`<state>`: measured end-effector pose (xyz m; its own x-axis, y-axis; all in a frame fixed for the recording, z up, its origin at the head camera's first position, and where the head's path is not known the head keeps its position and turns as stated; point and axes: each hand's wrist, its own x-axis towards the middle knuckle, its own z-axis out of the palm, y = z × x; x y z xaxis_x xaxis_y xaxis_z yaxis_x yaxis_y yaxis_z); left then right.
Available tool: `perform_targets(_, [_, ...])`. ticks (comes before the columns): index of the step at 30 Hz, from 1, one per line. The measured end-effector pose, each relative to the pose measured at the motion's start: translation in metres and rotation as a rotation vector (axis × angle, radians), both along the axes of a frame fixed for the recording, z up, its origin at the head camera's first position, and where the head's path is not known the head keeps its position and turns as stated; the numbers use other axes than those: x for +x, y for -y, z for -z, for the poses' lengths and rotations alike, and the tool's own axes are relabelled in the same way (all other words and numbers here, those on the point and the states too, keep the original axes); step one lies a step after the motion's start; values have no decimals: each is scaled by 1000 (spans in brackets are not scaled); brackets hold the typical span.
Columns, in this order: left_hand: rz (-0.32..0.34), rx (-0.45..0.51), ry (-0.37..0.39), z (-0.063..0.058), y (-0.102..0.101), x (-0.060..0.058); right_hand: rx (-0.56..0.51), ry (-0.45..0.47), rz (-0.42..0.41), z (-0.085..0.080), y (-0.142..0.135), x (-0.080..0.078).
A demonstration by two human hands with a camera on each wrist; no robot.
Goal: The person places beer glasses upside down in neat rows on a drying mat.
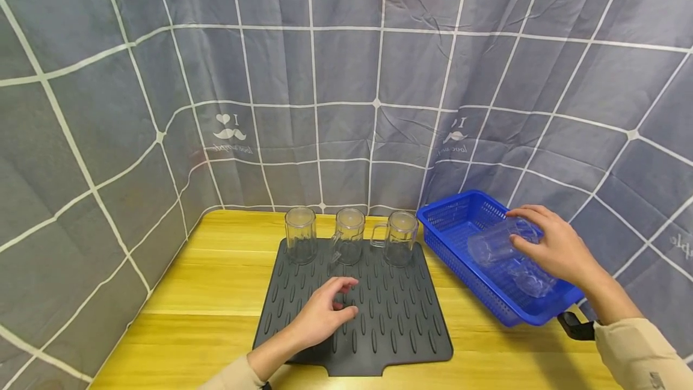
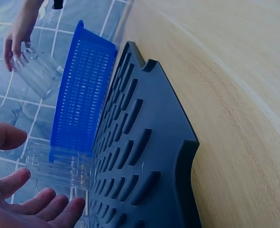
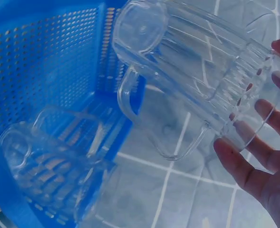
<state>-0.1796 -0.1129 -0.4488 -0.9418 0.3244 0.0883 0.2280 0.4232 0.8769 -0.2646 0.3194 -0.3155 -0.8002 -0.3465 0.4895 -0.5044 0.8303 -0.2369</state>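
My right hand [image 1: 557,245] grips a clear glass mug [image 1: 491,247] round its rim end, over the blue basket [image 1: 460,265]. The mug is tilted, its base pointing away from the palm and its handle [image 3: 126,97] free of the fingers. Lower in the basket lies another clear mug [image 3: 49,166] on its side. My left hand [image 1: 325,312] hovers above the dark ribbed mat [image 1: 390,330], fingers loosely bent and holding nothing. Along the mat's far edge stand three clear mugs: a left one [image 1: 301,239], a middle one [image 1: 349,242] and a right one [image 1: 400,242].
A yellow wooden table [image 1: 200,294] carries the mat and basket. The basket stands to the mat's right, set at an angle. Behind and at both sides hangs a grey curtain [image 1: 346,89] with white grid lines.
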Motion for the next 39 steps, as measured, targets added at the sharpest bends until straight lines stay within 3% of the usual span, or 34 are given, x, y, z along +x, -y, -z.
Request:
perform_targets(7, [3, 2, -6, -1, 0, -2, -140, -55, -47, -7, 12, 4])
perform_targets(14, [13, 17, -22, -1, -4, -2, -310, 15, -83, -6, 27, 12])
perform_targets(24, [10, 29, -30, -5, -6, 0, -494, 165, -138, 17, 51, 25])
perform_targets(29, [15, 59, -1, -26, -10, 9, -575, 251, -218, 33, 63, 27])
perform_targets(32, [21, 67, -11, -28, -11, 10, -628, 302, -251, 44, 69, 27])
perform_targets(39, [11, 85, -5, -10, -13, 2, -729, 418, -274, 67, 86, 34])
